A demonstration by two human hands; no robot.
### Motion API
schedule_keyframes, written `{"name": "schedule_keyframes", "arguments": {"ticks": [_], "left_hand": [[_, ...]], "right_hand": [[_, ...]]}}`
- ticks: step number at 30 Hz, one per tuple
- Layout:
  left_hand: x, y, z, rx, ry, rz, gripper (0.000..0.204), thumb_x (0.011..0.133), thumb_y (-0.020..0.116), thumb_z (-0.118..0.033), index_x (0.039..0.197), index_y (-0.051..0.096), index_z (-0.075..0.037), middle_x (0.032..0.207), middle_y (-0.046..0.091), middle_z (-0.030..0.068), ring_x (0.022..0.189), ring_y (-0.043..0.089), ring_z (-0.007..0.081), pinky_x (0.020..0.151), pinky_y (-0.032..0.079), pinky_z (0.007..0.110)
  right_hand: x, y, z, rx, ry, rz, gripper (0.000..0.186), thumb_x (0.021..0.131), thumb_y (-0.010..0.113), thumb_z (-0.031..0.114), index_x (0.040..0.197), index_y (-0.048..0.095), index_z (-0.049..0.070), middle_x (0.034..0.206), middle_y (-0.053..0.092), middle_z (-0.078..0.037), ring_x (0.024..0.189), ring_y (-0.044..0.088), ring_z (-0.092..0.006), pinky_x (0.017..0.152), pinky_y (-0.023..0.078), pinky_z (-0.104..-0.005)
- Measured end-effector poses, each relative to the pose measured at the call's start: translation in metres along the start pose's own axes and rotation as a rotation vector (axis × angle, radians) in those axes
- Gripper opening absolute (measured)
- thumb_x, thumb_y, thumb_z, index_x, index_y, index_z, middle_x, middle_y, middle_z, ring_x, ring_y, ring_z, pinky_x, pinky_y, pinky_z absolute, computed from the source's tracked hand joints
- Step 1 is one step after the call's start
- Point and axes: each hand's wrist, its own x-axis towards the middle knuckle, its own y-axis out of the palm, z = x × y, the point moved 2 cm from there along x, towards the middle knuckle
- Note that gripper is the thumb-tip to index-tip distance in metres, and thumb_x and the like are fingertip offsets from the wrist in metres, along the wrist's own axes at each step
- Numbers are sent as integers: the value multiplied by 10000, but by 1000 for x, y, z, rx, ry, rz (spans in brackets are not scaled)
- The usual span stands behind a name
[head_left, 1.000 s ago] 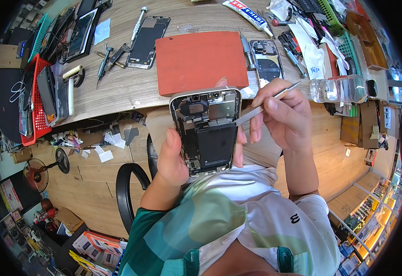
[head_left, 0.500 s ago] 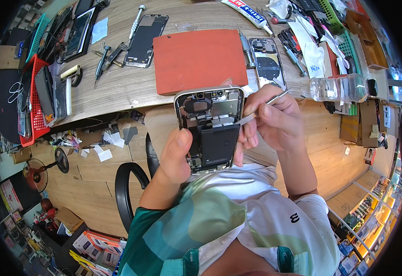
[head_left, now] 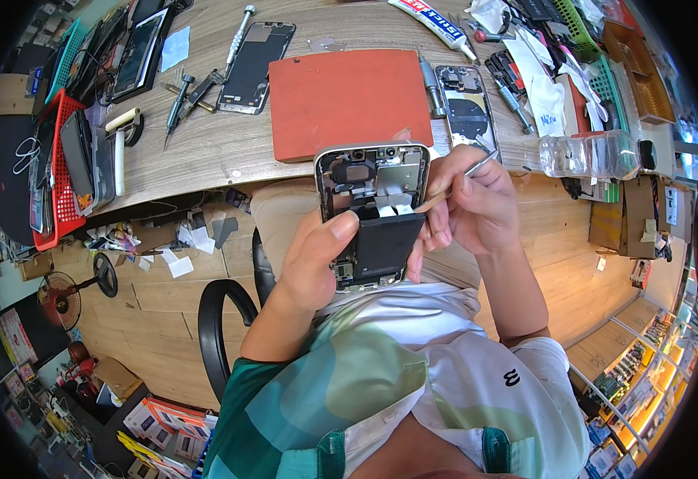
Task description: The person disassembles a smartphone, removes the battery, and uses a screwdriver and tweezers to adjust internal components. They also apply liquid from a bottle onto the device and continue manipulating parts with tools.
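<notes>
Above my lap is an opened phone (head_left: 398, 180) with its inner parts bare, its top end toward the bench. My left hand (head_left: 311, 254) grips it along the left side, thumb over the left edge of the flat black battery (head_left: 387, 249). At the battery's upper end, pale strips (head_left: 397, 209) show bright. My right hand (head_left: 483, 201) pinches a thin metal pry tool (head_left: 481, 164); the tool's flat end reaches the battery's upper right corner. Other right-hand fingers rest by the phone's right side.
Beyond the phone, a red-orange mat (head_left: 349, 104) lies on the wooden bench. Around it are a dark phone screen (head_left: 257, 68), a second opened phone (head_left: 466, 104), screwdrivers (head_left: 180, 108) and a glue tube (head_left: 437, 28). A clear plastic container (head_left: 588, 154) sits at the right edge.
The phone has shifted slightly right and toward the bench. My left thumb has moved onto the battery's edge. The strips above the battery look brighter, and the tool stays at the corner.
</notes>
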Motion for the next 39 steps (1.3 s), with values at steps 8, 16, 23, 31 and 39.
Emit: {"name": "schedule_keyframes", "arguments": {"ticks": [8,16,23,31,39], "left_hand": [[3,-6,1,69,6,-19,654,1072,493,-465,1331,578,130,1091,707,244,923,725,278,811,615,414],[10,-11,7,51,48,23,843,1059,521,-450,1641,232,86,1219,629,334,876,719,351,727,643,463],[5,-22,12,52,-10,40,738,1070,521,-474,1437,484,165,1222,644,295,903,728,355,742,646,485],[7,-21,16,-57,-14,46,634,1102,498,-415,1417,519,135,1194,659,242,905,724,320,760,638,460],[13,-18,16,-76,-42,58,630,1068,543,-399,1360,526,159,1166,642,261,888,718,331,716,643,476]], "right_hand": [[-1,0,6,-170,-83,-28,182,1098,633,117,1146,696,-47,830,712,-183,724,700,-248,657,597,-422],[-1,1,4,-337,-141,-88,170,1101,632,102,1169,705,-36,895,747,-163,733,701,-195,615,580,-328],[-4,-2,1,-263,-85,-159,184,1101,646,134,1186,712,-15,926,763,-155,663,632,-131,553,481,-251],[-7,8,-9,-150,-25,-395,238,1119,612,217,1173,684,-3,879,723,-149,588,522,-107,512,388,-235],[-9,-3,-9,-18,-218,-320,253,1139,586,236,1221,657,7,1041,740,-154,643,514,-82,555,444,-230]]}}
